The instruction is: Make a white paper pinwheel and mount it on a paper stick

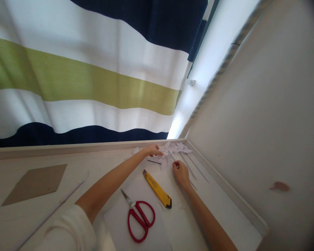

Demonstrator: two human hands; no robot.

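Note:
My left hand [152,150] reaches to the far corner of the white table [99,167], its fingers closed on a white folded-paper pinwheel [170,150]. A second white paper pinwheel [183,147] lies just right of it. My right hand [180,173] rests below the pinwheels, fingers curled and pinched at a thin white paper strip [191,170]; what it grips is too small to name surely. A yellow utility knife [157,189] lies between my forearms, and red-handled scissors [140,215] sit on a white paper sheet [146,226] nearer me.
A brown cardboard square [35,183] lies at the left of the table, with a long thin white strip [54,205] beside it. A striped curtain [89,76] hangs behind the table. A white wall [264,122] bounds the right side.

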